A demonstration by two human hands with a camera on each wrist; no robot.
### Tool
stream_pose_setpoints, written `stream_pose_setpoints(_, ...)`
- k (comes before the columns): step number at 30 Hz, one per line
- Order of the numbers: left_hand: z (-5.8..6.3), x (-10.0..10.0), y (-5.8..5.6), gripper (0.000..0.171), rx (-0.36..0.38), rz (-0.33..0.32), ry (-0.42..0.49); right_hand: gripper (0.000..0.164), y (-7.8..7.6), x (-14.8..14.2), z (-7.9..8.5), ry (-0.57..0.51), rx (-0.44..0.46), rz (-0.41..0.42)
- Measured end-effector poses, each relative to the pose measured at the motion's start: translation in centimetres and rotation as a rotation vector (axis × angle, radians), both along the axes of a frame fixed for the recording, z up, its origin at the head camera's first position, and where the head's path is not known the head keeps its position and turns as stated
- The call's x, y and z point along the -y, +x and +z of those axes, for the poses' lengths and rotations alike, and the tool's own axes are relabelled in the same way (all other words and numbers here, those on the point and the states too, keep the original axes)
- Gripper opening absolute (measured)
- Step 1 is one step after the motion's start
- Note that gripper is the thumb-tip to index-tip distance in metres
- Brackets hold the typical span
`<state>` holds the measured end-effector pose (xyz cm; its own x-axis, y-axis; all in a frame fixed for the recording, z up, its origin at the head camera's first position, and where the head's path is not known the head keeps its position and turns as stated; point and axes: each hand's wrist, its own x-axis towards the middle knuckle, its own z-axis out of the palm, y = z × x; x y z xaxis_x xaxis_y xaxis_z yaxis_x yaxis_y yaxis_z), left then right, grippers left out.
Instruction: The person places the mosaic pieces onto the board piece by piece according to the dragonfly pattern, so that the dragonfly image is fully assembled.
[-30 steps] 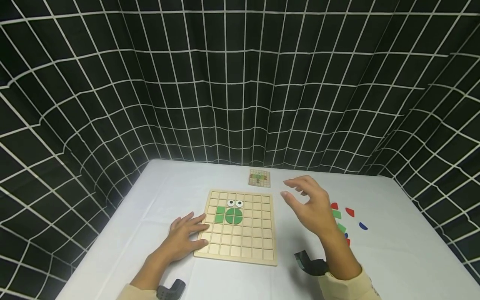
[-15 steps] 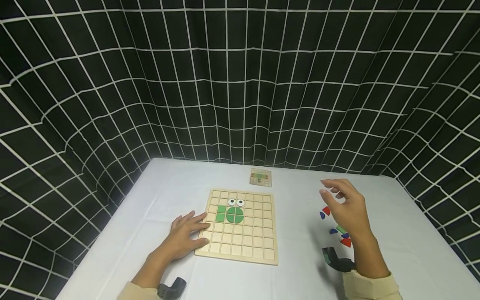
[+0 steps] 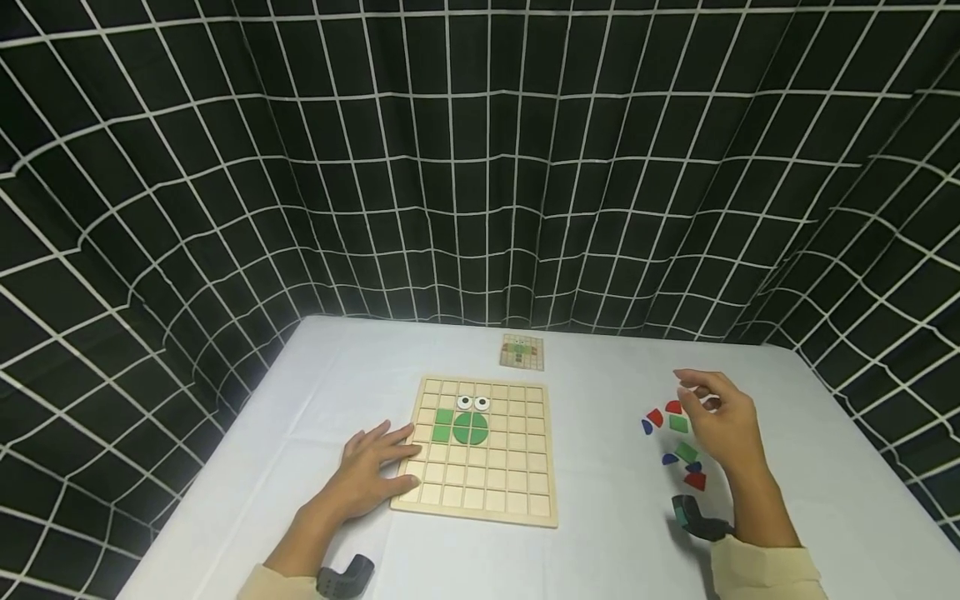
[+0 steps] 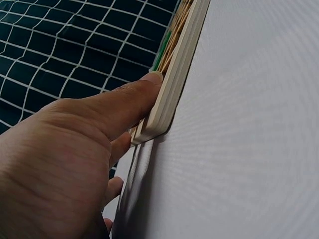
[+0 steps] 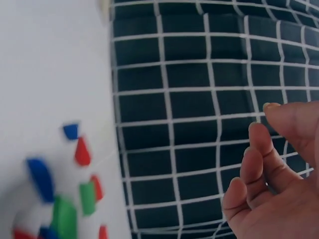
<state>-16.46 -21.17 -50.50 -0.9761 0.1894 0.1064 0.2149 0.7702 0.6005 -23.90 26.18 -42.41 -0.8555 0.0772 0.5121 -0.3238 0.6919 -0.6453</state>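
My left hand [image 3: 366, 473] rests with spread fingers on the left edge of a wooden grid board [image 3: 517, 483]. In the left wrist view its thumb [image 4: 134, 97] presses on the board's rim [image 4: 174, 82]. On the board lie two green squares [image 3: 442, 425], a green circle made of quarter pieces [image 3: 470, 428] and two round eye pieces [image 3: 473, 403]. My right hand [image 3: 723, 425] hovers above the loose pieces at the right, fingers loosely bent and nothing between them. Red pieces [image 3: 695, 481], green squares [image 3: 686, 452] and blue half-rounds [image 3: 670, 459] lie below and left of it.
Behind the board lies a small picture card [image 3: 522, 352] with a grid and a coloured figure. White cloth [image 3: 600, 467] covers the table. A black curtain with white grid lines [image 3: 480, 183] stands around its back and sides.
My right hand has moved to the right, from beside the board to over the loose pieces, uncovering more of them. The left hand stays on the board.
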Motion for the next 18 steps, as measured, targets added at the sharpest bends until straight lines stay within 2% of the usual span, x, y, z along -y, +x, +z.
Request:
stream_pose_setpoints(8,0.1,0.1,0.1,0.048,-0.012,-0.01,0.005,0.024,1.0,-2.8,-1.9,0.045,0.09,-0.012)
stream_pose_setpoints(13,0.0,0.1,-0.1,0.048,-0.011,-0.008,0.002,0.025,2.1,-4.7,-2.4,0.106,0.139,0.04)
stream_pose_setpoints(18,0.0,0.0,0.0,0.047,-0.006,-0.006,0.004,0.024,3.2,-6.5,-3.7,0.127,0.162,0.075)
